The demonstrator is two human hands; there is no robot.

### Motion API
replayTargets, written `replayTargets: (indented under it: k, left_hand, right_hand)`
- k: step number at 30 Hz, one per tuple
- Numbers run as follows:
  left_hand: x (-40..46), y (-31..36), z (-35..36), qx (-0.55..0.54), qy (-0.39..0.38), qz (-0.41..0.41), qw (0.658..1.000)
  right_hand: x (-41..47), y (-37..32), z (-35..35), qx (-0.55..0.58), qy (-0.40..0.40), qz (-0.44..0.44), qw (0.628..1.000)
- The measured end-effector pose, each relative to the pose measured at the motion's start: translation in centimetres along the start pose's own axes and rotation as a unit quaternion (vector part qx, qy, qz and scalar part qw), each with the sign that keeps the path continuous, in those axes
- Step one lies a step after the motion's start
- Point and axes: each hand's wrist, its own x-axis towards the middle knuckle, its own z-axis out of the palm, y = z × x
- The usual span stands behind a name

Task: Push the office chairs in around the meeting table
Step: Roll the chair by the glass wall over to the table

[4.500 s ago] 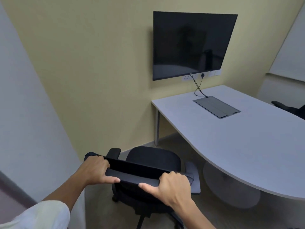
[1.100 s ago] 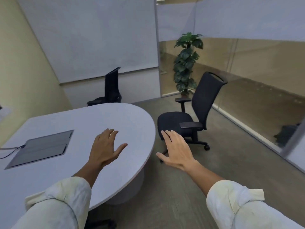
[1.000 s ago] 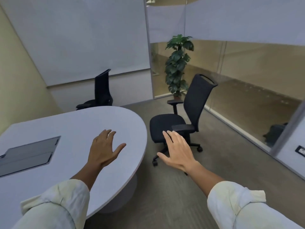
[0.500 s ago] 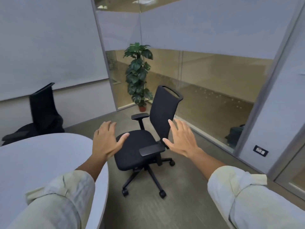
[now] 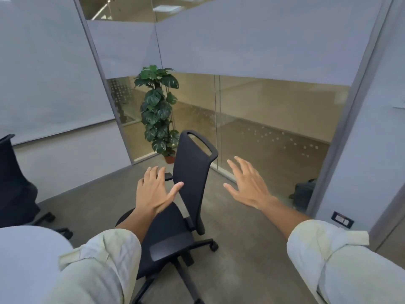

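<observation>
Both hands up and reaching: left hand [image 5: 154, 189] w/ grip spread wide, fingers fanned, thumb out toward the backrest [image 5: 192, 172] of the black office chair [image 5: 175, 216]; right hand [image 5: 247, 185] also spread, hovering right of the backrest, nothing held in either. Can't tell if the left thumb actually touches the mesh, looks just short. Chair sits centre frame on the floor, seat facing near-left toward the desk [image 5: 28, 255], whose rounded white edge shows at lower left; chair isn't tucked, seat is near the desk edge but apart from it. Second chair [image 5: 13, 183] far left, beside the desk's far side, partly out of frame. Risks, imo: chair's on casters and swivels, so a push on one side of the backrest prob spins it instead of rolling it in; needs both hands on the top handle loop [image 5: 201, 142]. Armrest [image 5: 171, 246] could knock the desk edge if height's wrong, can't judge that from here. Room: open floor to the right and near side, plenty to swing around. Far side tighter: glass wall [image 5: 274, 119] close behind the backrest, potted plant [image 5: 158, 110] just beyond, so pulling back is limited. Push goes near-left.
</observation>
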Motion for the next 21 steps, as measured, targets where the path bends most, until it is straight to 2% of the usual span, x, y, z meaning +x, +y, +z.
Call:
replayTargets:
  k: [4, 10, 21]
  left_hand:
    - [5.9, 3.8, 2.4, -0.012, -0.008, -0.031, 0.999]
    - [13.9, 8.8, 4.9, -0.111, -0.001, -0.101, 0.989]
    - [27.5, 9.7, 13.4, -0.144, -0.035, -0.123, 0.981]
  right_hand:
    - [5.1, 5.0, 0.1, 0.011, -0.014, -0.031, 0.999]
    - [13.4, 10.4, 1.0, 0.032, -0.017, -0.048, 0.998]
    - [27.7, 14.8, 8.4, 0.046, -0.057, -0.097, 0.993]
